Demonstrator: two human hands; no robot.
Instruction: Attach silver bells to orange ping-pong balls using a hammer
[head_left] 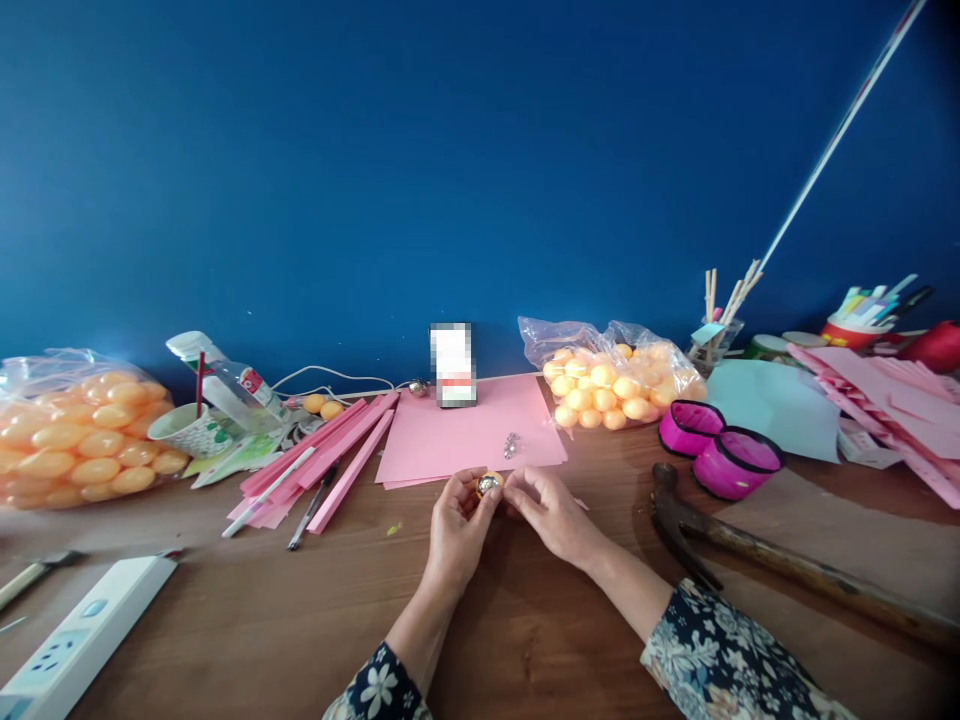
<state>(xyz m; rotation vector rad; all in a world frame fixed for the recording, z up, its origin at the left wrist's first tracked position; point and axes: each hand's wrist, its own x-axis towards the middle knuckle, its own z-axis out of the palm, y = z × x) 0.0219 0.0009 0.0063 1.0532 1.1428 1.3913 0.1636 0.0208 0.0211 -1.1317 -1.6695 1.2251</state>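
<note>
My left hand (463,520) is closed around a shiny silver ball (489,484) with an orange-yellow edge showing around it. My right hand (553,508) is beside it, thumb and fingers pinched together near the ball's right side. What the right fingertips hold, if anything, is too small to make out. Both hands are just in front of the pink paper sheets (465,440). Several tiny silver beads or bells (511,445) lie on the paper. Another shiny silver ball (418,387) sits at the paper's back left edge.
A phone (453,365) stands upright at the back. Bags of orange balls lie right (607,385) and left (90,430). Pink paper strips (330,455) and a pen (313,508) are left. A power strip (90,630) is front left; magenta rings (731,460) and a hammer (787,560) are right.
</note>
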